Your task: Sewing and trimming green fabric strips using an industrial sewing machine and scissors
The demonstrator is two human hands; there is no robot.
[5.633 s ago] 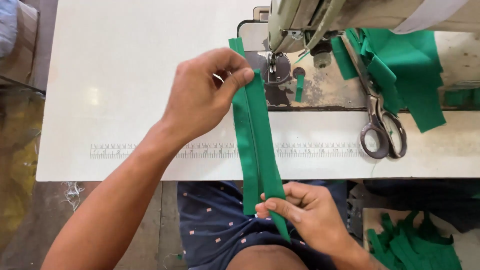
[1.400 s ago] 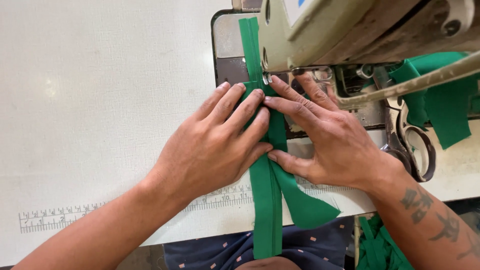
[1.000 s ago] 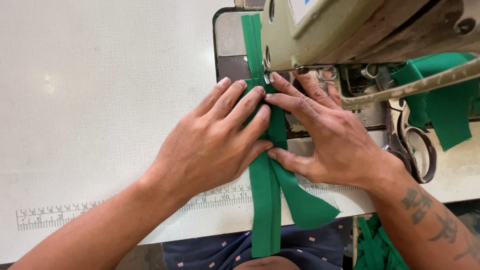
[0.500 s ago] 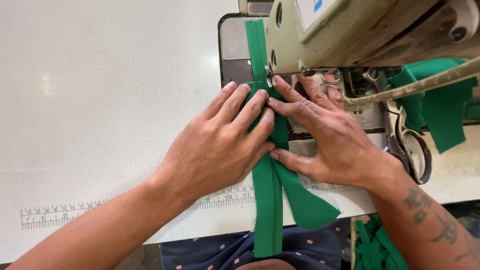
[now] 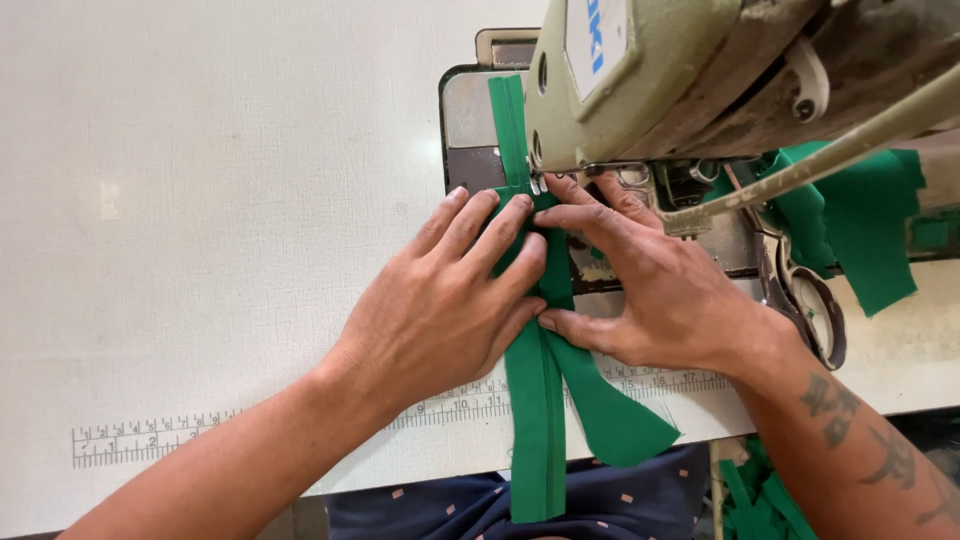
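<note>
Pressing flat, left hand (image 5: 440, 300) and right hand (image 5: 650, 290) pin the green fabric strip (image 5: 535, 400) to the table (image 5: 200, 250) at the sewing machine (image 5: 720, 80) foot; risk: fingertips sit very near the needle, or uneven feed skews the seam.

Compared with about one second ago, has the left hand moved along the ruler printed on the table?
No. The left hand lies flat on the green fabric strip, in the same place against the printed ruler and sewing machine.
</note>
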